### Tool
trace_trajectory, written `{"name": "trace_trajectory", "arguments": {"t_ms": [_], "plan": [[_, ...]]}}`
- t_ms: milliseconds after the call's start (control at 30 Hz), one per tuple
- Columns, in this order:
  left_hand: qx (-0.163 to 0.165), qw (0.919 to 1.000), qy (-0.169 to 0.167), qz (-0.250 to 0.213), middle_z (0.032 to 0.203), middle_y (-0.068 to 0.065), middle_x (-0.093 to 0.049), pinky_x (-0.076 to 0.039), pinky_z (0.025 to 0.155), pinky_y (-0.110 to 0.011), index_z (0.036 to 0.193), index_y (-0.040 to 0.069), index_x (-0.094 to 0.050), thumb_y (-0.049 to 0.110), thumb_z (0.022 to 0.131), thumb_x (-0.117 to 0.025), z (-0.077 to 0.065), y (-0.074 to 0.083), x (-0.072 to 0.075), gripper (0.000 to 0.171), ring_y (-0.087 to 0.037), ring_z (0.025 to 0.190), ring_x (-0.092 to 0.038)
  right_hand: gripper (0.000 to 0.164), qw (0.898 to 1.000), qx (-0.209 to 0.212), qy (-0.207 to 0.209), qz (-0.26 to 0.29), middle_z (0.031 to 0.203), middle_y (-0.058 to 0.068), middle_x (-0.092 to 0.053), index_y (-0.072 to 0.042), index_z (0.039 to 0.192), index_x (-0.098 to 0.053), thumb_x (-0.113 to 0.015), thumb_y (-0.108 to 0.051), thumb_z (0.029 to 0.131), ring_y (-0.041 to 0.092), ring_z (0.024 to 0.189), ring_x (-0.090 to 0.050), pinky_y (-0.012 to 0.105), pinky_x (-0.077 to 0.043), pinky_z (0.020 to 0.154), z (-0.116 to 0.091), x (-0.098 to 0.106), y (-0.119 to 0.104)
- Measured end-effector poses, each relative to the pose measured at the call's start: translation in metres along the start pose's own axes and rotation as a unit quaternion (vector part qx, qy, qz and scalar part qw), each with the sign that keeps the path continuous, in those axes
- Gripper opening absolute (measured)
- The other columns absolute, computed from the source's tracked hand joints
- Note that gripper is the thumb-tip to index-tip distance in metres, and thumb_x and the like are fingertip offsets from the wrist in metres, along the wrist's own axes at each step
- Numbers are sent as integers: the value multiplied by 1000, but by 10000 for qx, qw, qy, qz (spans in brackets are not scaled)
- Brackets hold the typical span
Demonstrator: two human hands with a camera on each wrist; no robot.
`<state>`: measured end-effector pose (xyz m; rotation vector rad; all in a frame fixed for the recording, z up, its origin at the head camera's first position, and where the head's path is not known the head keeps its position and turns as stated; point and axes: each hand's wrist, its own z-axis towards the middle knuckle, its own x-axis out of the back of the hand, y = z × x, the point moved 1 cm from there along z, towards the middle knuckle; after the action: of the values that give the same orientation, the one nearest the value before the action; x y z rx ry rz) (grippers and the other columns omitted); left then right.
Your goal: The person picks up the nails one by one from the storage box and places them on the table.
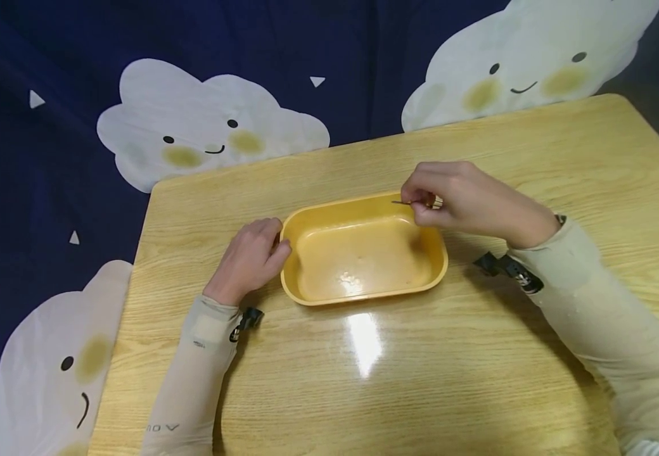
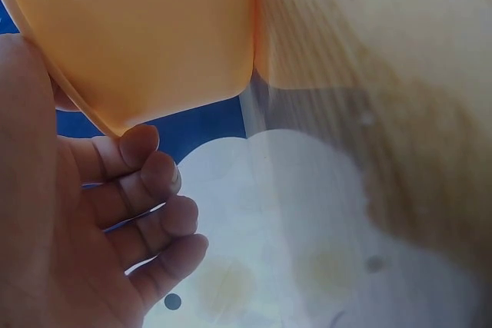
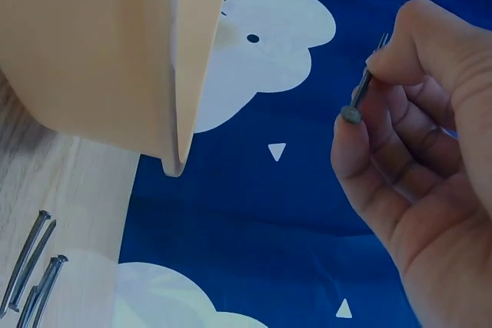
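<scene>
A yellow plastic basin [image 1: 329,300] sits on the wooden table with bare floor showing inside it. My left hand [image 1: 254,256] grips its left end, thumb over the rim and fingers outside; the left wrist view shows the fingertips against the basin's wall [image 2: 154,28]. Over the basin's far right corner, my right hand [image 1: 455,193] pinches a thin metal nail [image 3: 360,96] between thumb and fingers. Its round head faces the camera in the right wrist view, and thin tips show at the other end, so I cannot tell whether it is a single nail.
Several loose nails [image 3: 25,255] lie on the table beside the basin in the right wrist view. The wooden table [image 1: 318,392] ends at a dark blue curtain [image 1: 364,50] with cloud faces along its back and left edges.
</scene>
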<state>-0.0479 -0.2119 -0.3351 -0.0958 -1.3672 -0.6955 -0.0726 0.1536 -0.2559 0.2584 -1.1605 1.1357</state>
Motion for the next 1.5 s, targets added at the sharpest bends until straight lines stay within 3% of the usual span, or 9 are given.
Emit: {"name": "trace_trajectory", "arguments": {"t_ms": [1033,1500], "plan": [[43,10000,-58,2,70,-3,-41,-33,60,-32,79,10,-47,24,92,-50,-1,-3,-3,20,-22,63,-41,19,9996,207,63,-184,89,-4,-68,-11,92,-70,-70,1,78,6,76,-58,13,-45,68,-19,-8,14],[46,10000,-35,-6,70,-3,-44,-34,61,-33,80,10,-50,25,92,-50,1,-1,-3,20,-23,64,-43,17,9994,-204,-49,-277,88,-3,-69,-11,91,-70,-67,1,79,8,73,-58,11,-43,66,-24,1,22]]}}
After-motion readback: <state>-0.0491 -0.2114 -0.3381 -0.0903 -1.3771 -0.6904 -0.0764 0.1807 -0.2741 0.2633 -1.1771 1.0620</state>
